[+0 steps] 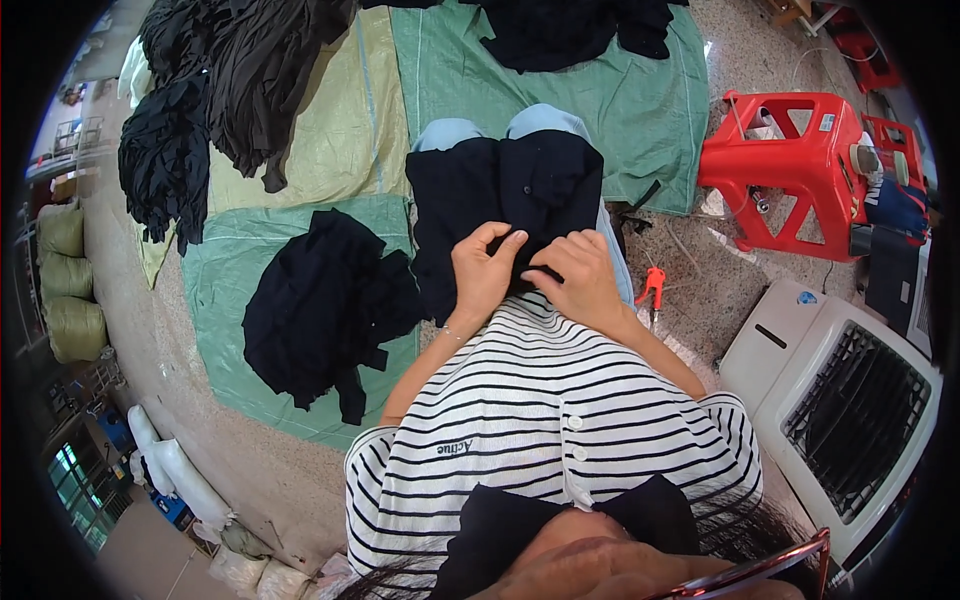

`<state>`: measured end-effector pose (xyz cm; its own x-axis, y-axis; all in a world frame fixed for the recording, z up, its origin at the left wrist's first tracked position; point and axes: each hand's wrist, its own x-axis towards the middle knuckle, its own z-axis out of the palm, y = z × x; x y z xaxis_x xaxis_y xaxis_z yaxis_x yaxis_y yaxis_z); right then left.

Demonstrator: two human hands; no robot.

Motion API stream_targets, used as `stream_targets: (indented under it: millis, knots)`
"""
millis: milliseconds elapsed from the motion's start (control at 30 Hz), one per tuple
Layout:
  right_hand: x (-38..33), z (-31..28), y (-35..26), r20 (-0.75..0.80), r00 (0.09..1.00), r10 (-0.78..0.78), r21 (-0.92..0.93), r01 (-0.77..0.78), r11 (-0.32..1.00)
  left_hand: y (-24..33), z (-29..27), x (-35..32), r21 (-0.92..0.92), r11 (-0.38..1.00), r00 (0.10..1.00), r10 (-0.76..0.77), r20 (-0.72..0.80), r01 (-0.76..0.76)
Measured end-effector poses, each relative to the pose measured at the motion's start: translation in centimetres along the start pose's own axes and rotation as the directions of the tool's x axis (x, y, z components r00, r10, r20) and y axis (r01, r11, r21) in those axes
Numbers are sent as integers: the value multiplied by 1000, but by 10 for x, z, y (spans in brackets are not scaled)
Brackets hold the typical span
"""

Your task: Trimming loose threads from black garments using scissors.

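Note:
A dark navy garment lies across my lap over light-blue trousers, with a round button visible on its right part. My left hand is over the near part of the garment, thumb and forefinger pinched together; whatever is between the fingertips is too small to make out. Close beside it, my right hand is closed with its fingers curled and the fingertips pinching at the garment's cloth. The two hands are a little apart. Left of my lap, a heap of dark garments rests on a green woven sheet.
Dark clothes pile up at the far left on a yellow sheet. More dark clothing lies straight ahead. On the right stand a red plastic stool and a white air cooler. A red-handled air gun is near my right side.

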<state>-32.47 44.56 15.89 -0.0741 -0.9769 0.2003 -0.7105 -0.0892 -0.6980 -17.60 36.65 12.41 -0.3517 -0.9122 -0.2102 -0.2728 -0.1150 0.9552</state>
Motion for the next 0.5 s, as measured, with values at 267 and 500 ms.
stream_targets:
  millis: [267,500]
  knots:
    - [-3,4,4,-1,998,67,256,-65,965,8,-22,0,-46,979,942,-178,283,198]
    - [-4,10,6,-91,994,67,256,-42,966,2,-27,-2,-328,819,853,-326,408,470]
